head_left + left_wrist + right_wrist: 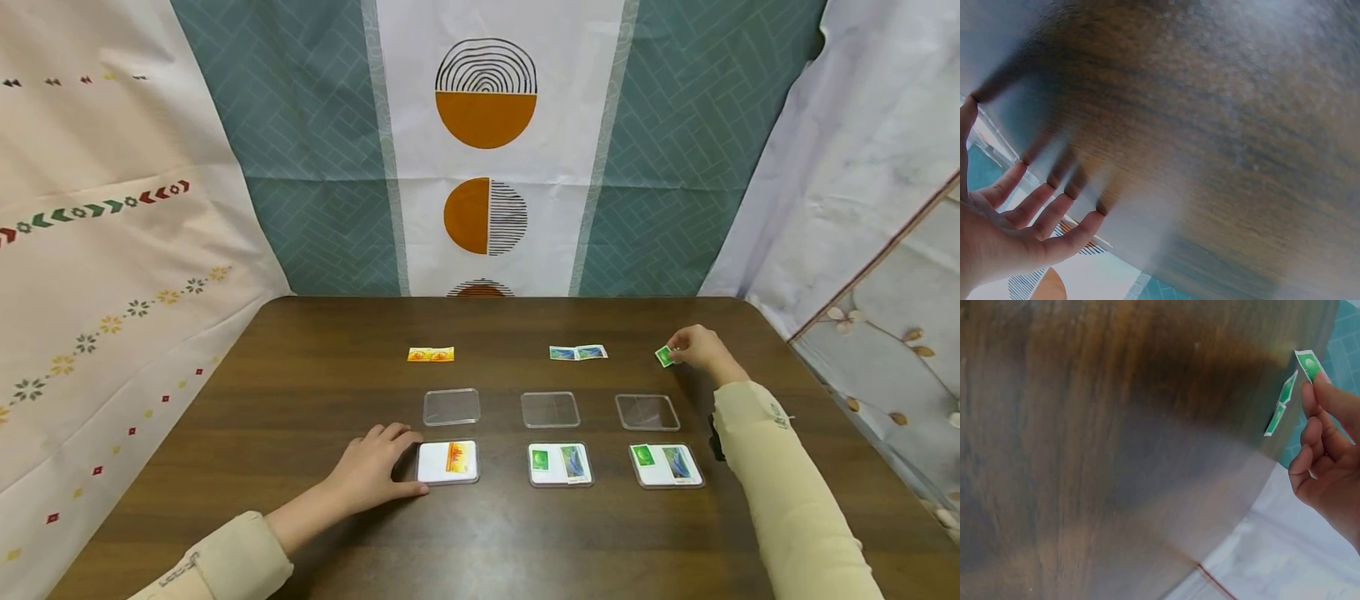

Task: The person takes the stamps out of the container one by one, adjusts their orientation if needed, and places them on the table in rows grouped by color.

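Note:
My right hand (699, 348) pinches a small green stamp (1310, 364) between thumb and forefinger at the far right of the table. Two more green stamps (1281, 403) lie close by on the tabletop in the right wrist view. My left hand (377, 468) rests its spread fingertips on the table at the left side of a clear case (433, 477) with a white insert and an orange stamp (458, 457). Whether it touches the case, I cannot tell. The middle case (553, 478) and right case (660, 479) each hold a green and a blue stamp.
Behind the cases lie three clear lids: left (452, 407), middle (551, 410) and right (648, 412). Farther back are two orange stamps (431, 354) and two blue stamps (577, 352). Patterned cloths (322, 150) hang around the brown table (495, 542).

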`<action>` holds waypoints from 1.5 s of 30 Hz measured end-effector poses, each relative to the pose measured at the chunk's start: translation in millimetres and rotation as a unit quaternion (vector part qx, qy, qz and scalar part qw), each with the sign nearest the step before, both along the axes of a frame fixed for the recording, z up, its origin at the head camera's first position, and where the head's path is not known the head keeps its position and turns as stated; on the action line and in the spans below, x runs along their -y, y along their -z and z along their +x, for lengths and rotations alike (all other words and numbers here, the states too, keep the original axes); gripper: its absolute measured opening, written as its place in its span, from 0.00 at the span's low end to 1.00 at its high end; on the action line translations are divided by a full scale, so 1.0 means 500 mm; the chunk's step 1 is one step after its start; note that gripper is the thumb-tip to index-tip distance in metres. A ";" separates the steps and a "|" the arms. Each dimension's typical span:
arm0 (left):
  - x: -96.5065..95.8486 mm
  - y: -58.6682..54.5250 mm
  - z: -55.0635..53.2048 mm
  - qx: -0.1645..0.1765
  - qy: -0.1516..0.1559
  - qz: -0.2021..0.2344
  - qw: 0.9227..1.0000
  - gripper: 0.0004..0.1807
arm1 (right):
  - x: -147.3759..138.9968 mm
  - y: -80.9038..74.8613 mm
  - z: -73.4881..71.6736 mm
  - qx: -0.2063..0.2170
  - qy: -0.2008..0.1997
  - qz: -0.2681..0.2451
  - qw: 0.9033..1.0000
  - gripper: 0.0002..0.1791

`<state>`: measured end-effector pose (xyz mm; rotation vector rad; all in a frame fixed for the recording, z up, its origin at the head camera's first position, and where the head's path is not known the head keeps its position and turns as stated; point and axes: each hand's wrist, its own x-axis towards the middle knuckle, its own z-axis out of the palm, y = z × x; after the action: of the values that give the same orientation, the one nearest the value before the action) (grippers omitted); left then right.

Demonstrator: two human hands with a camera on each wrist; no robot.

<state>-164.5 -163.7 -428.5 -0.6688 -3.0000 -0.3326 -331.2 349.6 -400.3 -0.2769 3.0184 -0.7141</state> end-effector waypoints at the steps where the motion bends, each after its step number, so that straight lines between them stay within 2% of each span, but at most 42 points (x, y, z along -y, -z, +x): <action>1: 0.002 -0.002 0.001 -0.001 -0.001 -0.001 1.000 0.37 | 0.005 0.001 -0.002 -0.003 0.001 0.005 1.000 0.10; 10: 0.006 -0.009 0.006 0.003 -0.006 -0.003 1.000 0.37 | 0.027 0.014 -0.009 -0.025 0.024 0.045 0.998 0.07; 17: 0.002 -0.005 0.003 0.001 -0.002 -0.003 1.000 0.37 | 0.023 0.009 -0.002 -0.024 0.040 0.055 0.997 0.08; 24: 0.001 -0.002 0.004 0.001 0.001 0.001 1.000 0.38 | 0.022 0.018 -0.005 -0.015 0.042 0.066 0.997 0.07; 31: 0.001 -0.001 0.002 0.004 0.000 0.000 1.000 0.38 | 0.024 0.017 -0.003 -0.007 0.052 0.092 0.994 0.07; 39: 0.000 0.001 -0.001 0.008 -0.001 -0.001 1.000 0.38 | 0.018 0.006 0.002 -0.014 0.065 0.081 0.995 0.08; 45: 0.001 0.001 -0.003 0.008 0.000 -0.003 1.000 0.38 | 0.011 0.000 0.009 -0.021 0.060 0.080 0.995 0.08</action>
<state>-166.0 -164.4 -429.2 -0.6710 -3.0173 -0.3302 -326.5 344.3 -400.4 -0.1090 3.1299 -0.4729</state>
